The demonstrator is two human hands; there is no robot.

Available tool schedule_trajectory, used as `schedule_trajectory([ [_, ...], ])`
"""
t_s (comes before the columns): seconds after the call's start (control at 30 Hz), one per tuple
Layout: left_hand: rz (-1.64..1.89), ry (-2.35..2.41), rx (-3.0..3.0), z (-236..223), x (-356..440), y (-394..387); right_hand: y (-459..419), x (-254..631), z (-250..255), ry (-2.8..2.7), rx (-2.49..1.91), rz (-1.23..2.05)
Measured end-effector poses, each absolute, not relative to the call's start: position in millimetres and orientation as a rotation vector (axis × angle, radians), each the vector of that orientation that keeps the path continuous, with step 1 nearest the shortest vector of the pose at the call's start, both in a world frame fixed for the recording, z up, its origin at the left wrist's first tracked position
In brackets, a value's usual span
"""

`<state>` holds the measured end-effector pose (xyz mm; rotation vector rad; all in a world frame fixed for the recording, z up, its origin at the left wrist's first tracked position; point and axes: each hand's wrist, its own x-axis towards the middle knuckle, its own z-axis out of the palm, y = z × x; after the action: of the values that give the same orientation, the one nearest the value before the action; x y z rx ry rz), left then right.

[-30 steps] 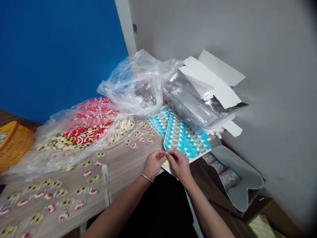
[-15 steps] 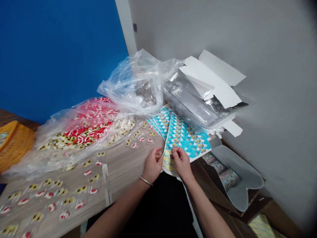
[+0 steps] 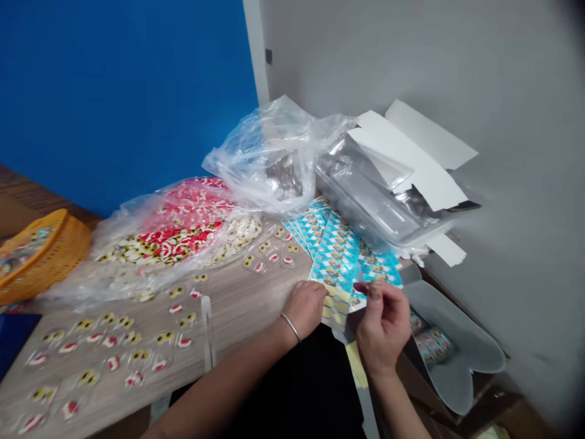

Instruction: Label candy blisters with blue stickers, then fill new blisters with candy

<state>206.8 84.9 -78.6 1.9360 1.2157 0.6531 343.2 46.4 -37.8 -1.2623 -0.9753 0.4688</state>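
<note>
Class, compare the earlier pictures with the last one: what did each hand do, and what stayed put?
The right hand has moved rightward, away from the left, its fingers pinched together. The left hand has dropped to the lower edge of the blue-printed sheet. The plastic bag of red-and-white pieces stayed where it was.

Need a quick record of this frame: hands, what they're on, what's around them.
left hand: on lower edge of blue printed sheets
left wrist: bangle
right hand: fingertips at the sheets' right side, grip unclear
table: wood-grain, loose eye-print packets
behind: plastic bag of packets, plastic trays
far left: orange basket
lower right: open carton
</note>
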Motion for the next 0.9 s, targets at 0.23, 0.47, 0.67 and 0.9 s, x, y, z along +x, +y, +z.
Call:
schedule_trajectory([
  [0.23, 1.058, 0.965, 0.517, -48, 163, 56, 51, 289, -68, -1.931, -1.087, 0.208],
  [0.47, 1.394, 1.080, 0.092, -46, 78, 37, 76, 221, -56, -2.298, -0.833, 0.397],
  [0.67, 1.619, 1.284, 0.017, -40, 16, 31, 144, 183, -68, -2.320, -1.330, 0.133],
  [0.9, 1.624, 1.287, 0.009, -40, -2, 18, 139, 167, -74, -2.413, -1.412, 0.025],
])
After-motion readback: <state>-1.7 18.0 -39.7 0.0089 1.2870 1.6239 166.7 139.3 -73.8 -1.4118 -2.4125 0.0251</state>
